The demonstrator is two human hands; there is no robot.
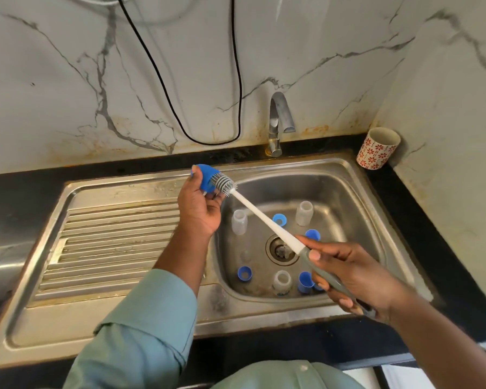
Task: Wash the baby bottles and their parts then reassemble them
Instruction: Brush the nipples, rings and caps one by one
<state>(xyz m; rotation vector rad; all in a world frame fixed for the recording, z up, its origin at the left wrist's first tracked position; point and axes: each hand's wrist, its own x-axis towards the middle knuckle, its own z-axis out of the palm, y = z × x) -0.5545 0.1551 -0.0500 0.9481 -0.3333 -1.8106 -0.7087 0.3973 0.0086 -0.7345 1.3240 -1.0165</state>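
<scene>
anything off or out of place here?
Nothing spilled or broken. Oddities: a black cable loops down the wall just left of the tap, and rusty stains streak the marble wall above the sink rim. Tap isn't running.

Left hand [198,211] holds a blue bottle cap [206,178] over the sink [348,175]; right hand [354,276] grips the bottle brush [267,220], bristles inside the cap.

We see a blue bottle cap [205,178] raised above the sink's left rim, the grey bristle head of a white-shafted bottle brush [267,220] pushed into its open end. In the steel basin, three clear bottles [239,222] stand upright, one at the left, one at the back and one at the front, with blue collar rings [244,273] and caps scattered between them.
</scene>
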